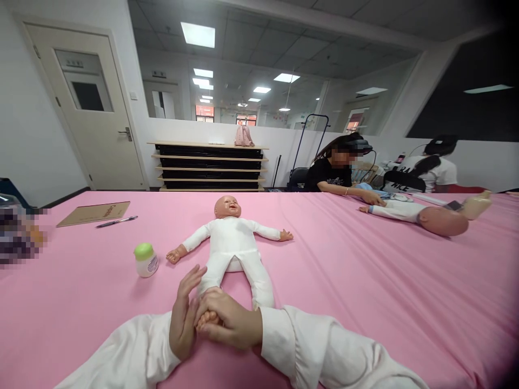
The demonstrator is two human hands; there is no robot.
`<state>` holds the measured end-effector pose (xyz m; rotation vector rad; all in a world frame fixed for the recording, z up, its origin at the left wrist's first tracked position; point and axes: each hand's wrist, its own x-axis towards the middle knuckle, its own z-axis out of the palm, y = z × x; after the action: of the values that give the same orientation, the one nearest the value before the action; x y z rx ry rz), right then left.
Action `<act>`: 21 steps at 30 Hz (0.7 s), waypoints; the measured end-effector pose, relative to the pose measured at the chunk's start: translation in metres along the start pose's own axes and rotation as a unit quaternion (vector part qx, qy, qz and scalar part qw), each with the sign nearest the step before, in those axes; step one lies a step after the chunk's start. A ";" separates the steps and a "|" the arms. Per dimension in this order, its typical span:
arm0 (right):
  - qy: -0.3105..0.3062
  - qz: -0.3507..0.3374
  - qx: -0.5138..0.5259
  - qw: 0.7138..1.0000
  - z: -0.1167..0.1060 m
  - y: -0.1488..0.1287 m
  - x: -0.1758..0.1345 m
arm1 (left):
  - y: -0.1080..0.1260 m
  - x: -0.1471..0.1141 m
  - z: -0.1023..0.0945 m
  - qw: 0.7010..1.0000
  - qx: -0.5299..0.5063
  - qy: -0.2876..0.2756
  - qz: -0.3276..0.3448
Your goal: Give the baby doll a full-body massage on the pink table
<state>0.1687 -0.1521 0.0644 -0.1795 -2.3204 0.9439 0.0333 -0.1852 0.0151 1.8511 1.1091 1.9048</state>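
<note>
A baby doll (pixel 233 237) in a white suit lies on its back on the pink cloth, head away from me and arms spread. My right hand (pixel 233 319) is wrapped round the doll's foot on the left side of the view, and the toes show between thumb and fingers. Against the outer side of that foot stands my left hand (pixel 185 316), its fingers stretched upward and holding nothing. The doll's other foot is hidden behind my right wrist. A small jar with a green lid (pixel 145 259) stands left of the doll.
A brown notebook (pixel 95 213) and a pen (pixel 117 221) lie at the far left of the pink-covered table (pixel 344 313). At the right, a person (pixel 336 167) in a headset handles a second doll (pixel 441 220) beside a bottle (pixel 476 205). Another person (pixel 438 165) sits behind.
</note>
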 end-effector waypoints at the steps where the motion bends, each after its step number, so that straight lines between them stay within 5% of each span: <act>1: 0.039 0.036 0.059 0.997 0.001 0.002 -0.002 | 0.002 -0.003 0.000 1.000 -0.008 -0.020 0.020; 5: 0.094 0.152 0.226 0.958 -0.001 0.003 -0.007 | 0.013 -0.005 0.005 0.986 -0.003 -0.107 0.125; 10: 0.041 0.154 0.248 0.956 -0.007 -0.003 -0.009 | 0.019 -0.005 0.015 0.988 0.065 -0.067 0.121; 15: -0.031 0.095 0.201 0.975 -0.006 0.004 -0.010 | 0.014 -0.006 0.011 0.998 0.020 -0.050 -0.018; 18: -0.019 0.082 0.115 0.990 -0.003 0.007 -0.011 | 0.014 -0.006 0.012 0.994 -0.024 -0.020 -0.109; 21: 0.000 0.075 0.073 0.995 0.002 0.006 -0.013 | 0.013 -0.008 0.013 0.990 -0.076 -0.015 -0.119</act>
<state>0.1773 -0.1530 0.0533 -0.2960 -2.2508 1.1833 0.0514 -0.1952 0.0165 1.5857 1.0882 1.7674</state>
